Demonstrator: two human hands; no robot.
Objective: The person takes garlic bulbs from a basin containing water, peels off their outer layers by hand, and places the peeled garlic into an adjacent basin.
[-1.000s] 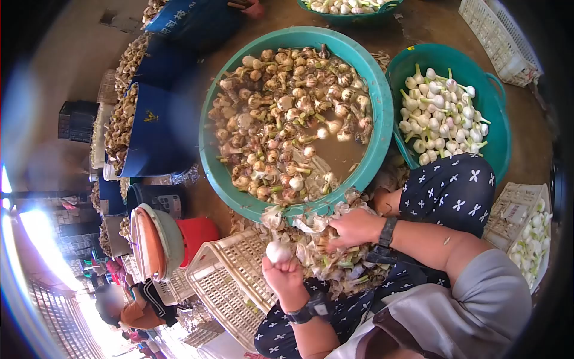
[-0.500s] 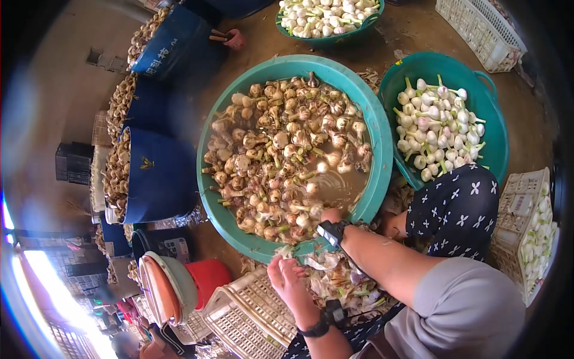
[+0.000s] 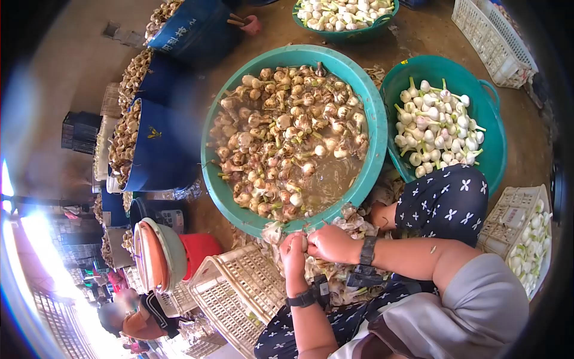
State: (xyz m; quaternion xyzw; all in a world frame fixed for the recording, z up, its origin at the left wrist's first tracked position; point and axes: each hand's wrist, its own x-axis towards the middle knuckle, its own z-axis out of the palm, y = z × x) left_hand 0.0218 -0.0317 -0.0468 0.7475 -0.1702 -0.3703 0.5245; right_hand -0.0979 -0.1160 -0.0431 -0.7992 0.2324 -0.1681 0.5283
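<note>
Both hands meet just below the near rim of a big teal basin [image 3: 378, 140] of unpeeled garlic bulbs [image 3: 284, 122] in muddy water. My left hand [image 3: 293, 251] is closed round a garlic bulb [image 3: 304, 243], mostly hidden by the fingers. My right hand [image 3: 332, 243] touches the same bulb from the right, its fingers pressed together. Under the hands lies a heap of peeled skins and stalks [image 3: 350, 226]. At the right, a green tub [image 3: 493, 143] holds clean white garlic bulbs [image 3: 439, 122].
An upturned-looking cream crate [image 3: 239, 281] stands left of my legs. Blue barrels [image 3: 164, 143] of garlic line the left, with a red bucket [image 3: 200, 251] nearer. Another crate [image 3: 508, 221] of white garlic is at the right. A person [image 3: 143, 317] sits at the lower left.
My right hand has come back from the basin's water to the near side, and my left hand, open before, is now closed on a bulb. Both hands have come together.
</note>
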